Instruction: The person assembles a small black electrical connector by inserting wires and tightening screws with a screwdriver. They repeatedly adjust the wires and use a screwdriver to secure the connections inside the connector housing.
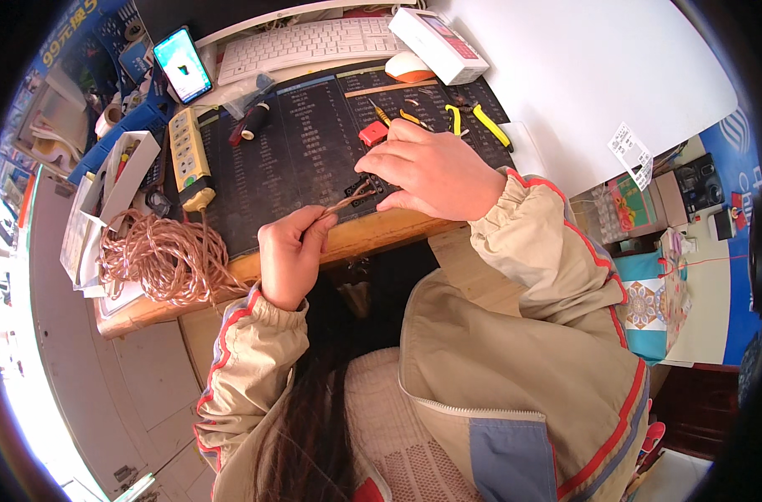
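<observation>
My left hand is closed, pinching a brown twisted electrical cable between thumb and fingers above the desk's front edge. The cable's split end reaches right to a small black part with holes, dark against the mat. This part sits between the thumb and curled fingers of my right hand, which appears to grip it; its far side is hidden. A red block-shaped object and a yellow-black screwdriver lie beyond my right fingers. The rest of the cable is piled in a coil left of my left hand.
A yellow power strip lies left on the dark printed mat. Yellow-handled pliers lie at right. Behind are a phone, keyboard, mouse and white box. A white panel rises at right.
</observation>
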The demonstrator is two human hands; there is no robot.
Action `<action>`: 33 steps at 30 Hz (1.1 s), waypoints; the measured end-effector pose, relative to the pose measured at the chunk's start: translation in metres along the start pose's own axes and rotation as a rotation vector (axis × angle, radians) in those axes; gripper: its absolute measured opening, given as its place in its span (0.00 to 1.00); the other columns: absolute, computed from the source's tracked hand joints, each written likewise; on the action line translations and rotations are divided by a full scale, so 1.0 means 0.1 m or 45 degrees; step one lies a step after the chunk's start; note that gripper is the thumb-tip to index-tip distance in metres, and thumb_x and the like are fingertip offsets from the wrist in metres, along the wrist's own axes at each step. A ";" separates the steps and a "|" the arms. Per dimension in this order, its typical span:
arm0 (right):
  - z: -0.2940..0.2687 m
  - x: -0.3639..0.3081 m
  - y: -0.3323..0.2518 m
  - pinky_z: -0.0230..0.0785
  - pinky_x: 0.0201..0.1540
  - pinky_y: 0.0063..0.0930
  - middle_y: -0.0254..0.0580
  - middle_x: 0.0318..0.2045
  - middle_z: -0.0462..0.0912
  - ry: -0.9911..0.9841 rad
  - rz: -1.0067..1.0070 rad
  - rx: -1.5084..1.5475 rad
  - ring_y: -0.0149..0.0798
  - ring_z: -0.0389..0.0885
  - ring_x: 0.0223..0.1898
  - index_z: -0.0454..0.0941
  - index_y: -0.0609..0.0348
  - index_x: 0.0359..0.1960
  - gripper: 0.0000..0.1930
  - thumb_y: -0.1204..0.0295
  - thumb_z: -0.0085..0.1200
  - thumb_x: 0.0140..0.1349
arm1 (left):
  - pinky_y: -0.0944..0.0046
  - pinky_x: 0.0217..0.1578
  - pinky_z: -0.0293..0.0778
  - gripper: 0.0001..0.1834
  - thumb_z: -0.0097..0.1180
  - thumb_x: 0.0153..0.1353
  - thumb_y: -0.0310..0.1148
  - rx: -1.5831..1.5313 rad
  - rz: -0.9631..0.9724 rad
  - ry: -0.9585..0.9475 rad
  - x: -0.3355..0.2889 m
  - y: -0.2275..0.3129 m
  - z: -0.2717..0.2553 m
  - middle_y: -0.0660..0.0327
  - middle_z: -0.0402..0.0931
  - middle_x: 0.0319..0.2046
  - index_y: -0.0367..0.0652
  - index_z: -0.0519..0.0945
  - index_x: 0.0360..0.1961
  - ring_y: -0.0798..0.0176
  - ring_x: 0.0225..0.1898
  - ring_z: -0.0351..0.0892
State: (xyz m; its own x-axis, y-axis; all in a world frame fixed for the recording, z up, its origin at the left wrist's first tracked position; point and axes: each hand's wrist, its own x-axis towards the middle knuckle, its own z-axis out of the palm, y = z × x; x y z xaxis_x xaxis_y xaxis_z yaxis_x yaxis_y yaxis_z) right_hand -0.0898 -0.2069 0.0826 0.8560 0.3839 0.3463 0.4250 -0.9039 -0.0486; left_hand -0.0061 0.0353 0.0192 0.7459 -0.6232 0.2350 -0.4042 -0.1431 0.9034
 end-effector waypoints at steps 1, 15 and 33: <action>0.00 0.00 0.00 0.81 0.45 0.30 0.28 0.47 0.84 0.005 0.001 0.001 0.38 0.78 0.51 0.82 0.51 0.55 0.29 0.59 0.74 0.51 | 0.66 0.24 0.67 0.06 0.62 0.69 0.26 -0.005 0.004 0.011 -0.01 0.00 0.01 0.60 0.72 0.15 0.33 0.86 0.36 0.72 0.19 0.69; -0.01 0.13 -0.14 0.80 0.53 0.34 0.32 0.54 0.82 0.130 -0.145 0.051 0.42 0.78 0.52 0.81 0.51 0.58 0.32 0.68 0.73 0.48 | 0.70 0.33 0.77 0.19 0.47 0.82 0.38 -1.012 -0.603 -0.616 -0.04 -0.05 -0.29 0.54 0.86 0.36 0.31 0.82 0.51 0.67 0.30 0.83; -0.07 0.04 -0.32 0.75 0.54 0.41 0.43 0.55 0.82 0.116 -0.015 0.245 0.50 0.76 0.50 0.78 0.55 0.62 0.34 0.69 0.73 0.50 | 0.65 0.35 0.78 0.07 0.65 0.63 0.20 0.106 0.198 0.153 -0.24 0.19 -0.02 0.56 0.86 0.36 0.32 0.85 0.42 0.65 0.34 0.84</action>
State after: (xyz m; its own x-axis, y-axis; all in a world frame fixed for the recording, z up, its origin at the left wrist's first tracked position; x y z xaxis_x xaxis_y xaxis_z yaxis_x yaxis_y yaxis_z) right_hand -0.1021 -0.1778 0.0920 0.8244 0.3676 0.4305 0.4905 -0.8434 -0.2191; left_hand -0.0308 0.0491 0.0319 0.7267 -0.5476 0.4149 -0.5582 -0.1186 0.8212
